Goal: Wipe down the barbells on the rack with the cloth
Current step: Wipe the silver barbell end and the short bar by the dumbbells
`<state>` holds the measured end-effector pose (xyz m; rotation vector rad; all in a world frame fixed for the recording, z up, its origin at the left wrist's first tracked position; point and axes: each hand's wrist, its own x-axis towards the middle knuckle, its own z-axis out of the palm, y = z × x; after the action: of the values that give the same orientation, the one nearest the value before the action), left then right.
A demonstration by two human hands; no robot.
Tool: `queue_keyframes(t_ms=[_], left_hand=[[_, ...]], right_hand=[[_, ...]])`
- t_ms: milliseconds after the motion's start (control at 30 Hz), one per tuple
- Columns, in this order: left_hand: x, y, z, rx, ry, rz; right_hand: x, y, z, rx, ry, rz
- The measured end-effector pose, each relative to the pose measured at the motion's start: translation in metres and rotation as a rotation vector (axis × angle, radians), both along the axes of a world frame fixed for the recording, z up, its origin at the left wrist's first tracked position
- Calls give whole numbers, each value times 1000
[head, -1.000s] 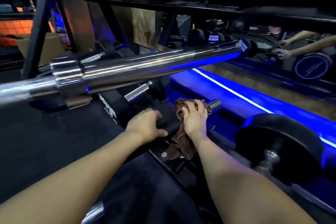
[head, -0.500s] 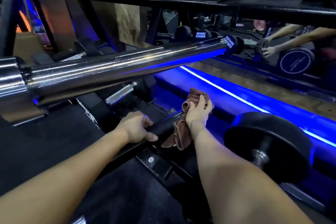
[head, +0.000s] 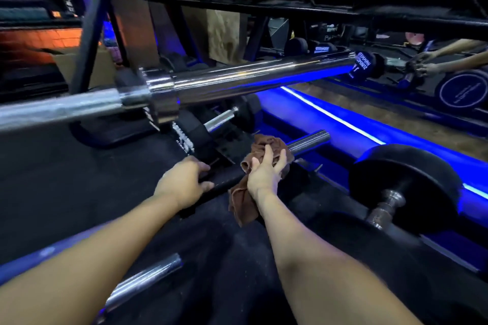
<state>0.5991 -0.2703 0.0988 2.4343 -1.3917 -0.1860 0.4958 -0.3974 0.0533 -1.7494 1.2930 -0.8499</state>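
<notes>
A low dark barbell [head: 309, 141] lies on the rack, its chrome end pointing right and away. My right hand [head: 265, 174] grips a brown cloth [head: 241, 200] wrapped round that bar, and part of the cloth hangs below my wrist. My left hand [head: 182, 183] grips the same bar's black section just left of the cloth. A thick chrome barbell [head: 237, 82] crosses the view above both hands on the black rack [head: 89, 34].
A black dumbbell [head: 404, 187] sits at the right beside a blue light strip [head: 332, 113]. Another chrome bar end [head: 142, 280] lies near my left forearm. Black plates and shelves hang overhead. A mirror at far right reflects arms.
My right hand has shifted the cloth slightly back along the low bar, so its chrome end shows again. My head has turned left; the big barbell's collar is now in view.
</notes>
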Motion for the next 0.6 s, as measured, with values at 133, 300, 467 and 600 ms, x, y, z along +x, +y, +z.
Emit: queue_keyframes(t_ms=[133, 300, 467, 600], left_hand=[[-1, 49, -5, -78, -4, 70], [-5, 71, -17, -189, 132, 73], [-1, 64, -11, -176, 164, 142], [15, 53, -4, -33, 321, 196]], right_hand=[[5, 52, 3, -74, 34, 84], [15, 97, -1, -111, 70, 250], [17, 116, -3, -154, 71, 378], [19, 116, -7, -202, 44, 375]])
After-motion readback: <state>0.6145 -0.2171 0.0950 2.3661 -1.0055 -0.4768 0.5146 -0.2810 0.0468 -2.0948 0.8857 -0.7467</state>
